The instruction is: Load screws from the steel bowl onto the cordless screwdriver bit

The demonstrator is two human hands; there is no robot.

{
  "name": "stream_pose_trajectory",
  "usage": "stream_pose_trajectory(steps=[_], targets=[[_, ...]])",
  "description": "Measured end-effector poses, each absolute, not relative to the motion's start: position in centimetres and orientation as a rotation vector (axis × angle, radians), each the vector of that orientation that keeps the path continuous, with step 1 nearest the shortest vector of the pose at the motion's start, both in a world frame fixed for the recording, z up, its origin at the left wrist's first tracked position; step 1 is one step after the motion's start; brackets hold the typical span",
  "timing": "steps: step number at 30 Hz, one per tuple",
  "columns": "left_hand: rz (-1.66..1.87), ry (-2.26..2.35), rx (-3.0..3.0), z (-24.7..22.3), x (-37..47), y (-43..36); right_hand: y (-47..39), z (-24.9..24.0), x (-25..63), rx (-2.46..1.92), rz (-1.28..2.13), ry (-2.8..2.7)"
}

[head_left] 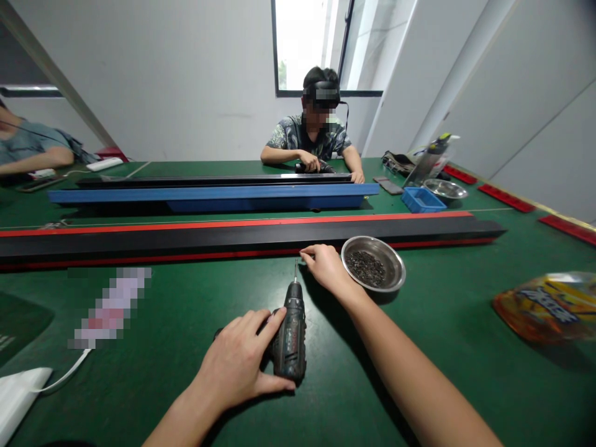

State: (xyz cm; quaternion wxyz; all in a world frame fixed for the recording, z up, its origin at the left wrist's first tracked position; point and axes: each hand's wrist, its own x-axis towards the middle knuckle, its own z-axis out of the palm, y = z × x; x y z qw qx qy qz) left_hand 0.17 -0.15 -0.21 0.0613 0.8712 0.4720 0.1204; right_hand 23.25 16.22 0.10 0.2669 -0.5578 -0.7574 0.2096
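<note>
My left hand (246, 351) is closed around a black cordless drill (290, 338), which lies over the green table with its bit pointing forward. The bit's tip is just short of a long black bar with red edges (261, 236). At the bar's near edge, the fingertips of my right hand (323, 264) are pinched together, just ahead of the bit. Whatever is between them is too small to make out. Right beside this hand stands a metal bowl (398, 273) with many small dark screws (367, 268) in it.
A bottle of orange liquid (544, 307) lies at the right. Behind the bar are a long blue profile (214, 194), a blue tray (423, 200) and a second metal bowl (444, 188). A co-worker (316, 136) sits opposite, holding a tool. A white cable (69, 375) runs at the left.
</note>
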Motion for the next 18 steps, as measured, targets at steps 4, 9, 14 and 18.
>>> stream_pose_trajectory(steps=[4,9,14,18], targets=[[0.354,1.426,2.63,-0.1,0.2,-0.3,17.1,-3.5,23.3,-1.459,0.711,-1.848],[0.349,1.43,2.624,-0.1,0.2,-0.3,17.7,-4.7,24.0,-1.323,0.869,-1.813],[0.35,1.432,2.62,-0.1,0.2,-0.2,17.7,-4.7,24.1,-1.302,0.83,-1.872],[0.357,1.425,2.623,-0.1,0.2,-0.3,17.5,-4.7,24.1,-1.328,0.812,-1.893]])
